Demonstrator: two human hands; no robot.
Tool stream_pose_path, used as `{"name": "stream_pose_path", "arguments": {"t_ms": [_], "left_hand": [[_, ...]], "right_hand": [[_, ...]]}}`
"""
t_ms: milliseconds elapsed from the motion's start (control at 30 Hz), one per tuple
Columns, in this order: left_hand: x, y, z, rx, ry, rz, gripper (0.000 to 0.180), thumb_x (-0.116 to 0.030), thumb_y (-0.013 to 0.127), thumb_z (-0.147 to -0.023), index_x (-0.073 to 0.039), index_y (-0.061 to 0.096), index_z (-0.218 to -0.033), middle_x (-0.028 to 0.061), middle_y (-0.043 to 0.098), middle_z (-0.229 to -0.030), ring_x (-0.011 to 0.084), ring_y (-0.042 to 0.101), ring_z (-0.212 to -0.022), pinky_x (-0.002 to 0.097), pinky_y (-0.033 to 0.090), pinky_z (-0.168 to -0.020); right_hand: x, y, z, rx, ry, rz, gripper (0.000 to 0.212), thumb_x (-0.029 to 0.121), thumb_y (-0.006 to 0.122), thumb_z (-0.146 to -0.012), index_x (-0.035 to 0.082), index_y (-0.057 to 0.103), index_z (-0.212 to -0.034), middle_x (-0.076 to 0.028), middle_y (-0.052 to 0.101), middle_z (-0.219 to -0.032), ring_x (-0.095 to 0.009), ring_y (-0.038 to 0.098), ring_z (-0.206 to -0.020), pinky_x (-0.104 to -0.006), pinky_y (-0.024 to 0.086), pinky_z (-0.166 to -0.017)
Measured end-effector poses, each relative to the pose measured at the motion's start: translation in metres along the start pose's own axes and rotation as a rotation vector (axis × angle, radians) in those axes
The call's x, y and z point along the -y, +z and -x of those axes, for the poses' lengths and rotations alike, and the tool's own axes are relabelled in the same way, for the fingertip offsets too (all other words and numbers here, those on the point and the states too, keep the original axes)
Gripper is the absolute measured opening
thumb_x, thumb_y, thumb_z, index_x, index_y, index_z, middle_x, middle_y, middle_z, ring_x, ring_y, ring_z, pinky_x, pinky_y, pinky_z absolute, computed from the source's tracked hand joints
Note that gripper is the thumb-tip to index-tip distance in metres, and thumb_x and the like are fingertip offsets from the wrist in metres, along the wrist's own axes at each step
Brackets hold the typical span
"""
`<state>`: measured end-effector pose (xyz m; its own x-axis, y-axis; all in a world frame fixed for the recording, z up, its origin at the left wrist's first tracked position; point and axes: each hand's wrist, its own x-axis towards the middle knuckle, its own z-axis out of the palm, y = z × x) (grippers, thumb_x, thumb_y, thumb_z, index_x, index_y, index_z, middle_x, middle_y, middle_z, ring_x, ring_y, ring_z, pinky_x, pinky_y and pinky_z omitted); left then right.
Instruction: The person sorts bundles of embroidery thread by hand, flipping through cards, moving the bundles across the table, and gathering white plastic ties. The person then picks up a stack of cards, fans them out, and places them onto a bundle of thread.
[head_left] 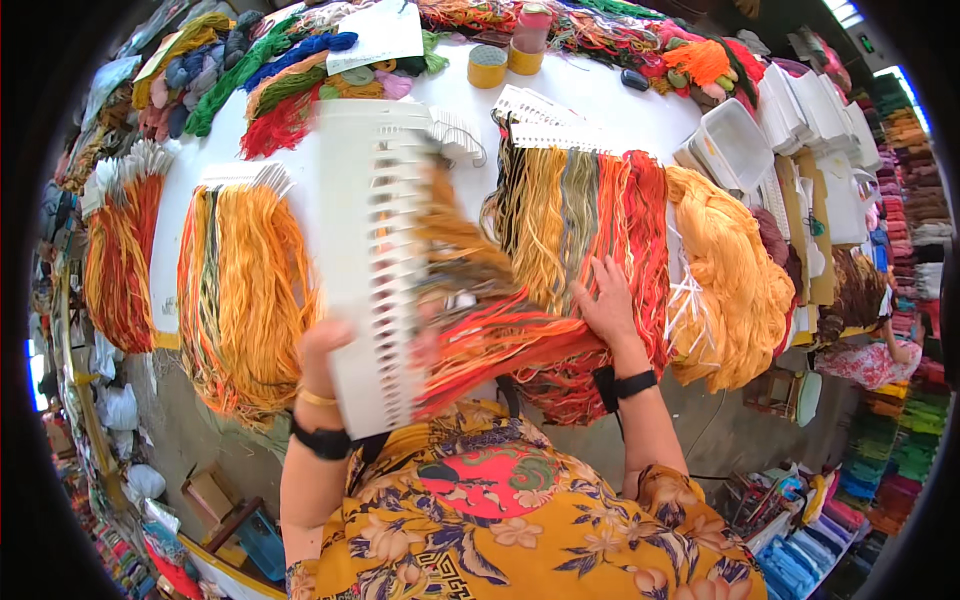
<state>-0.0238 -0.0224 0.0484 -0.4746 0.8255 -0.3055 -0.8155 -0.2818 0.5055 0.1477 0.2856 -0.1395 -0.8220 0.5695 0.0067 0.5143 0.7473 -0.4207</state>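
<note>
My left hand (pixel 325 350) is closed on the lower part of a long white thread card (pixel 355 270) with a row of holes along its edge. Card and hand are smeared by motion. Orange, olive and red strands (pixel 500 335) trail from the holes across to my right hand (pixel 607 305). That hand lies with its fingers stretched out over the red threads of another loaded card (pixel 560 135). Black, gold, grey-green and red skeins hang from this second card. Whether the right palm presses on the trailing strands is hidden.
More loaded cards lie on the white table to the left, one with gold threads (pixel 250 270). A big yellow-orange skein (pixel 725 275) lies at right, near a clear plastic tub (pixel 735 145). Colourful yarn (pixel 290 75) lines the back. A person in pink (pixel 865 362) is at far right.
</note>
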Motion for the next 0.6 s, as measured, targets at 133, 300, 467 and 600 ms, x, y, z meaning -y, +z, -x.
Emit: {"name": "stream_pose_path", "arguments": {"t_ms": [133,300,467,600], "left_hand": [[-0.006,-0.024,0.144,0.109,0.322,0.241,0.085,-0.058,0.065,-0.070,-0.007,0.033,-0.129,0.0145,0.048,-0.100,0.0291,0.053,-0.085,0.0476,0.049,-0.074],[-0.015,-0.030,0.312,0.105,0.791,-0.009,0.081,-0.056,0.061,-0.074,-0.005,0.033,-0.129,0.0150,0.048,-0.103,0.0280,0.052,-0.087,0.0451,0.048,-0.075],[-0.020,-0.023,0.365,-0.039,0.988,-0.124,0.077,-0.054,0.058,-0.078,-0.003,0.033,-0.129,0.0154,0.048,-0.105,0.0270,0.051,-0.089,0.0427,0.046,-0.076],[-0.028,-0.025,0.345,-0.129,1.029,-0.137,0.073,-0.052,0.055,-0.081,-0.001,0.033,-0.129,0.0157,0.048,-0.107,0.0262,0.050,-0.090,0.0407,0.045,-0.077]], "right_hand": [[-0.003,0.006,0.029,-0.030,-0.108,0.087,0.077,0.041,0.064,-0.080,0.010,0.031,-0.142,-0.021,0.027,-0.146,-0.040,0.026,-0.133,-0.0485,0.025,-0.107],[-0.002,0.012,0.031,-0.005,-0.049,0.145,0.076,0.045,0.061,-0.082,0.014,0.029,-0.143,-0.019,0.025,-0.147,-0.039,0.026,-0.134,-0.0474,0.024,-0.108],[0.020,0.003,0.015,0.035,-0.052,0.192,0.074,0.045,0.061,-0.081,0.012,0.033,-0.141,-0.019,0.029,-0.145,-0.038,0.028,-0.132,-0.0480,0.024,-0.108],[0.076,-0.006,-0.020,-0.011,-0.143,0.525,0.052,0.036,0.063,-0.077,0.005,0.055,-0.118,-0.017,0.054,-0.118,-0.034,0.047,-0.115,-0.0420,0.037,-0.096]]}}
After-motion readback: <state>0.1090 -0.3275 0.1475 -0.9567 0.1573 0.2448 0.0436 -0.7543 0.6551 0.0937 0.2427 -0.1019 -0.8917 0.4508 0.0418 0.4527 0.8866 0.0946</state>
